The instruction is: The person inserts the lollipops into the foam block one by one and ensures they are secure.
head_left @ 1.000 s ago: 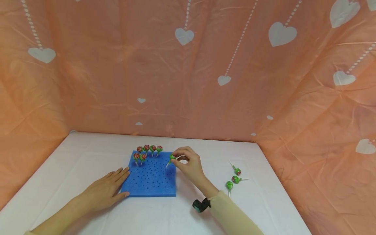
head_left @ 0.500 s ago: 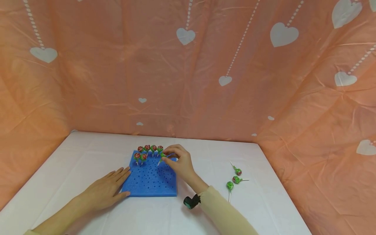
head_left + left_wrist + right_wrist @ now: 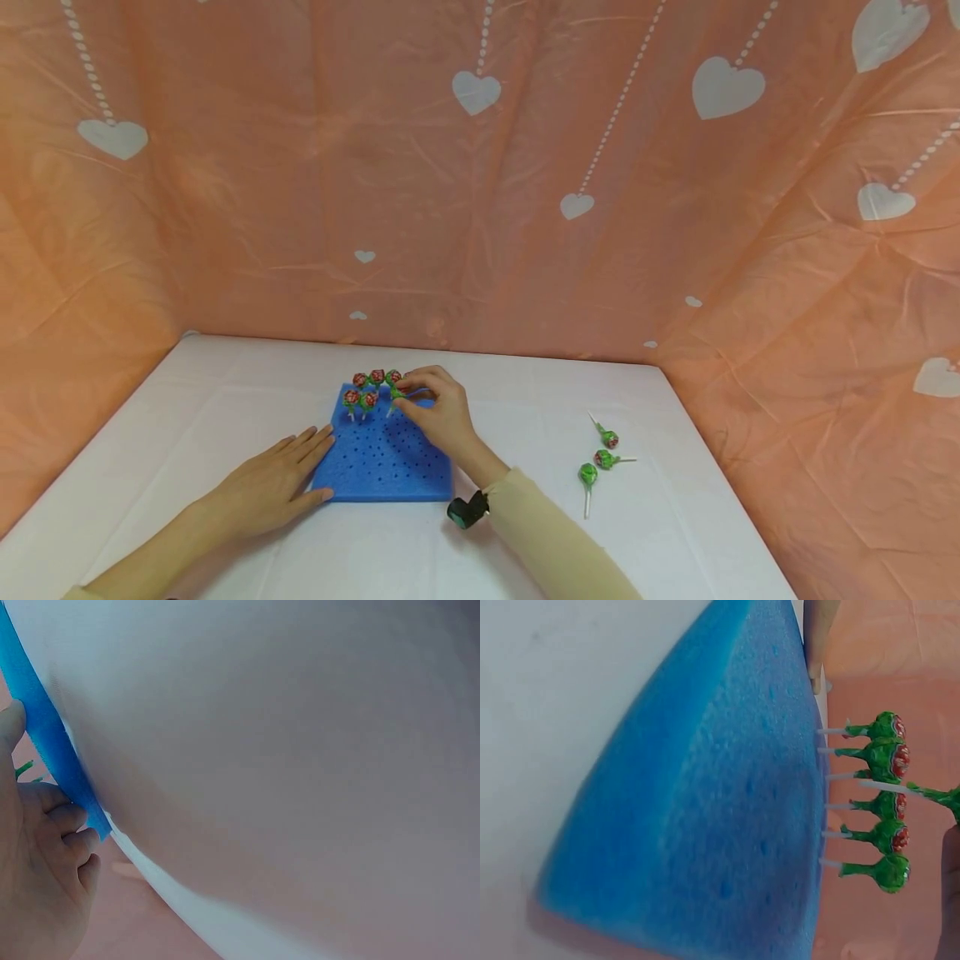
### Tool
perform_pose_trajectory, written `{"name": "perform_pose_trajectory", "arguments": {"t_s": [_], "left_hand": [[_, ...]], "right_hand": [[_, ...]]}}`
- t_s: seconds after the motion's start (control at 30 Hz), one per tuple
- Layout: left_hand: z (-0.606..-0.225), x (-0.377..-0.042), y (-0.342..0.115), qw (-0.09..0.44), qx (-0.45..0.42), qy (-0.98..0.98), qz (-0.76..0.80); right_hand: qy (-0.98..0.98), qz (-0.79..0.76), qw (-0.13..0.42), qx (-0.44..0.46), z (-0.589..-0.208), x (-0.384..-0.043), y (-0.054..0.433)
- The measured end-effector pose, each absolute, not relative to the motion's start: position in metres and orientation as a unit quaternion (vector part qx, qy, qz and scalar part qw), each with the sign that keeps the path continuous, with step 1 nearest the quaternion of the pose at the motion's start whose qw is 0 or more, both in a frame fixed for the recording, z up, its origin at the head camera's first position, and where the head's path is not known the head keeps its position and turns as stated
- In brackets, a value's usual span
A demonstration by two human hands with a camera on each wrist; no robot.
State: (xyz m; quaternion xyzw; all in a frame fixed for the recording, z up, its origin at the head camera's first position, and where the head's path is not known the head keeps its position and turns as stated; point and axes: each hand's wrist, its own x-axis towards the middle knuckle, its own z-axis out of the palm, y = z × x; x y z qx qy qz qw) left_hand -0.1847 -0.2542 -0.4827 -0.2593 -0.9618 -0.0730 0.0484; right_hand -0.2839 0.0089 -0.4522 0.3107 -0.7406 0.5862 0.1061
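Pinching a lollipop [image 3: 397, 395] over the blue board [image 3: 375, 479] in the head view, the right hand [image 3: 442, 415] had three loose lollipops [image 3: 603, 459] left; the left hand [image 3: 266, 485] lay outstretched. Left wrist: it touched the board's edge. Right wrist: six lollipops [image 3: 885, 805] stood planted.

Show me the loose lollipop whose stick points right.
The middle loose lollipop; the far lollipop points its stick away, the near lollipop toward the camera.

Dim, hazy wrist views — perhaps blurred
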Motion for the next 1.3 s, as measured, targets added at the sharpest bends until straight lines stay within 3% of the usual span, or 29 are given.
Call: {"name": "perform_pose_trajectory", "arguments": {"t_s": [0.67,1.3], "left_hand": [[-0.483,-0.185,-0.253,0.041,-0.255,-0.963,-0.073],[-0.480,-0.183,-0.253,0.042,-0.254,-0.963,-0.077]], "right_hand": [[-0.756,0.577,0.098,0.292,-0.434,-0.263,-0.007],[-0.772,0.565,0.097,0.275,-0.473,-0.289,-0.015]]}}
